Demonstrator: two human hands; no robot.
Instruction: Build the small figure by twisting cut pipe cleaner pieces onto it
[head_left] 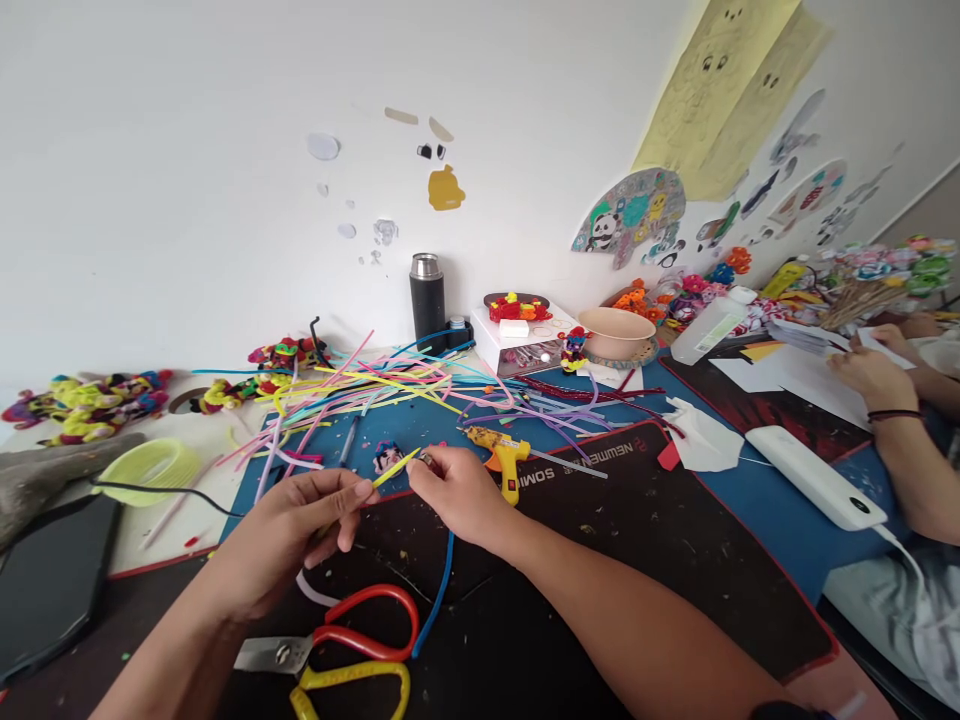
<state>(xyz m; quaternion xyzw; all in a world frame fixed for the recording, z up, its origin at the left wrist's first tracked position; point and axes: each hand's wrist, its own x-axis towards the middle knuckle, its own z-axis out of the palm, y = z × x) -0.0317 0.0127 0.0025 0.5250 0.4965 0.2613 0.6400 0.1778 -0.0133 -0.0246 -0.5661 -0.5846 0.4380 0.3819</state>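
Note:
My left hand [311,515] pinches a yellow pipe cleaner [395,468] between thumb and fingers, its tip pointing up and right. Close to that tip my right hand [457,490] is closed; a small dark, shiny bit shows at its fingers, too little to name. Scissors [360,640] with one red and one yellow handle lie below my hands. A blue pipe cleaner [435,600] runs down toward them. Just beyond my right hand lies a yellow hot glue gun [512,465]. A small doll head [388,456] sits behind the yellow tip.
Loose pipe cleaners [390,385] are heaped at the back. Behind them stand a black thermos [428,305] and a white box [517,340]. Finished dolls [97,400] and a yellow-green coil [150,470] lie left. At right, another person's hand [874,375] is near paper and a white power bank [814,478].

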